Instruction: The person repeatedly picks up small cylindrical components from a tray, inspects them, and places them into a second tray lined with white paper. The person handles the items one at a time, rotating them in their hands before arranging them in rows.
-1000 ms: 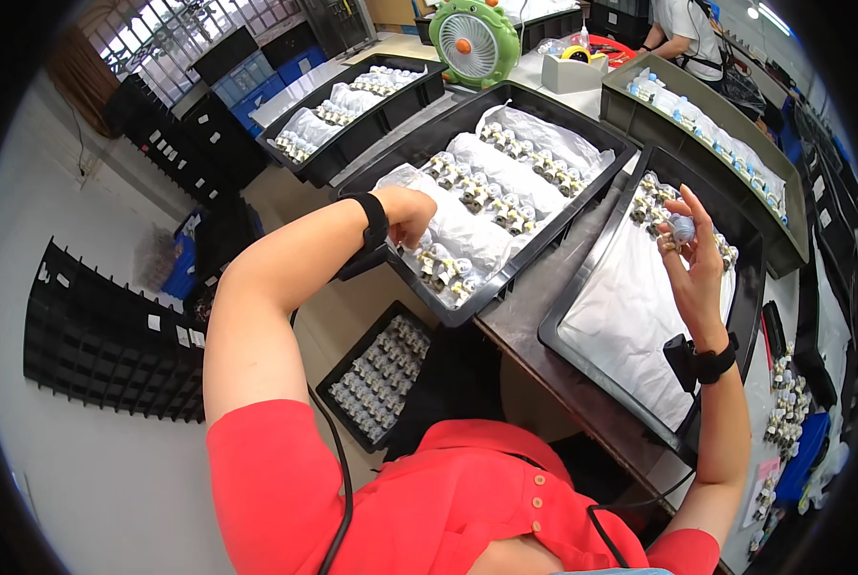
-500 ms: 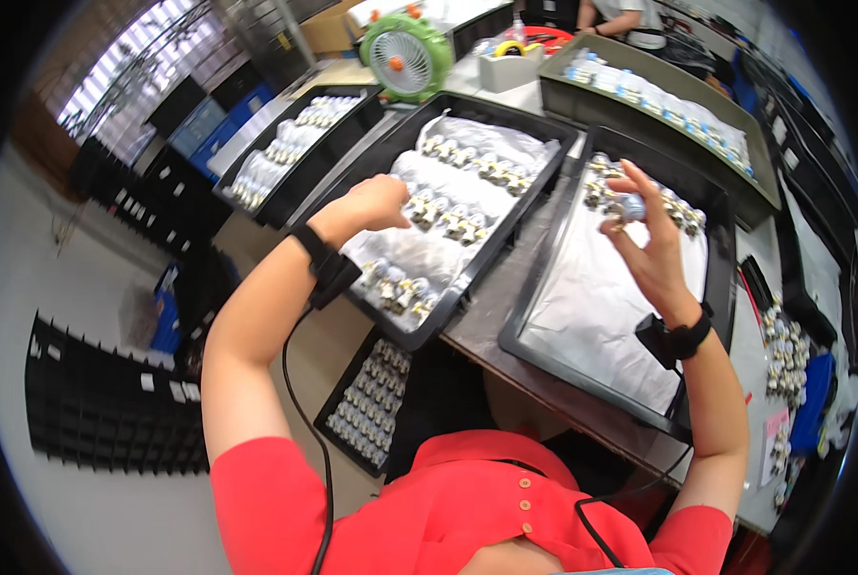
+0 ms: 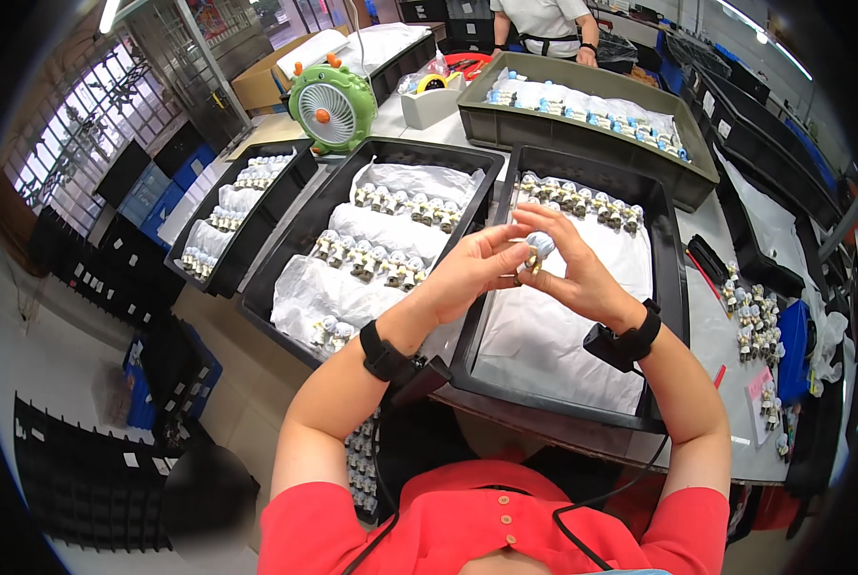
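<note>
We look out over a cluttered workroom, with a barred window [image 3: 79,129] on the left and a co-worker [image 3: 547,27] in a white shirt across the far side. A pale table [image 3: 711,335] bears most of what lies before us. The big green bin [image 3: 563,139] at its far side holds blue-topped pieces on white sheeting. Nearer us stand three black trays: the middle tray [image 3: 295,235] has rows of figures on crumpled white liner (our left forearm covers part of the front row), the left tray [image 3: 275,211] is filled much alike, and the right tray [image 3: 673,316] has its figures lined up at the far end, with white liner reaching toward us. Behind the trays we see a green fan [image 3: 333,107] and, beside it, a tape dispenser [image 3: 431,103]. Our right hand [image 3: 577,270] curls inward, thumb and fingers pinching one small figure [image 3: 542,244] with a pale blue top, above the right tray. Our left hand [image 3: 479,264] meets it from the other side, fingertips bunched close at the figure's edge; whether they grip it, we cannot tell.
</note>
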### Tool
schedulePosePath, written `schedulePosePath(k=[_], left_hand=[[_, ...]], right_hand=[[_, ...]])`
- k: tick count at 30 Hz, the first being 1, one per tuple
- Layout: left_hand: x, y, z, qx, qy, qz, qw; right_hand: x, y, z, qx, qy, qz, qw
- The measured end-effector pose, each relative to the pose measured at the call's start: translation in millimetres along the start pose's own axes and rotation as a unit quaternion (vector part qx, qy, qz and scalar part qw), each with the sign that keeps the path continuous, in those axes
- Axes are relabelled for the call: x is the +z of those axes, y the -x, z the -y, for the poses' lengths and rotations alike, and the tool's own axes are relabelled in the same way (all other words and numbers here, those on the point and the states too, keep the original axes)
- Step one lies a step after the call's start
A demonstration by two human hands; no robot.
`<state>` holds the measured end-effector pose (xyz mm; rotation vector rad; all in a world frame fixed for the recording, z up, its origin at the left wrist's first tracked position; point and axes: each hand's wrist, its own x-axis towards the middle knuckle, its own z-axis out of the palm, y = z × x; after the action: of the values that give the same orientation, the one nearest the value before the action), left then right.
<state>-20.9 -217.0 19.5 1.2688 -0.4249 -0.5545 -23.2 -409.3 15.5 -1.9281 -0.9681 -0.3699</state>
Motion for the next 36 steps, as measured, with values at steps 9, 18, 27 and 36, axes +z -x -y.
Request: schedulePosePath(k=[9,18,27,36], left_hand=[[-1,1,10,0.008,-0.027,0.028,0.999],[-3,0,5,0.020,0.118,0.057,0.991],[-4,-1,5,0.017,0.120,0.061,0.991],[-3,0,4,0.012,0.127,0.057,0.990]], right_hand=[[9,4,-6,0.028,-0.012,0.009,0.999],[11,4,1,0.059,-0.035,0.000,0.998],[10,3,2,0.042,-0.013,-0.007,0.999],[9,3,4,0.043,-0.007,-0.012,0.999]])
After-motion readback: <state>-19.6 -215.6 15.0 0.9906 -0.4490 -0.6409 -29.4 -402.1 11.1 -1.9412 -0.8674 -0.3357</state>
